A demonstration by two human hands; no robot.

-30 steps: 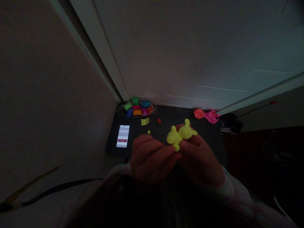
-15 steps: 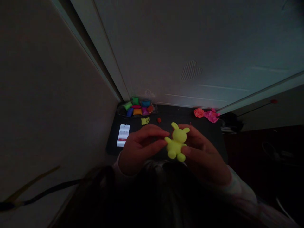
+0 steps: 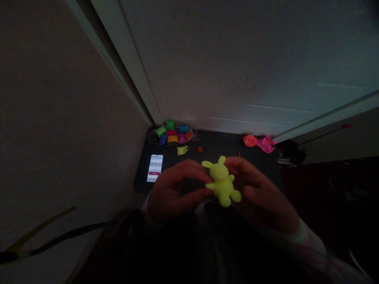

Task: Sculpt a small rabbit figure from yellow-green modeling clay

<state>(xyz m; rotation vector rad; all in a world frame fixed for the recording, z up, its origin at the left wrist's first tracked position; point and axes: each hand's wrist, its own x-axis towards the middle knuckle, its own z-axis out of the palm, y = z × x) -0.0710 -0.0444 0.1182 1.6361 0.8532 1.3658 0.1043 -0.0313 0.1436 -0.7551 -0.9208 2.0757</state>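
Observation:
A yellow clay rabbit figure [image 3: 222, 185] with two ears, stubby arms and round feet is held above the dark table. My left hand [image 3: 176, 187] pinches its left-side arm between thumb and fingers. My right hand [image 3: 263, 195] is curved around the other side, thumb and fingers apart. Its fingertips are partly hidden behind the rabbit's head, and whether they touch it I cannot tell. The rabbit tilts to the left.
On the dark table [image 3: 213, 142] lie a clear bag with several coloured clay packets [image 3: 172, 139], a torn yellow wrapper [image 3: 182, 150], a small red-orange lump [image 3: 199, 149] and a lit phone [image 3: 154, 167]. Pink and coral crumpled pieces [image 3: 265, 144] sit at right. A pale panel stands behind.
The rabbit has turned and tipped to the left, its feet swinging right. My right thumb has come off its body, while my left fingers have closed on its arm.

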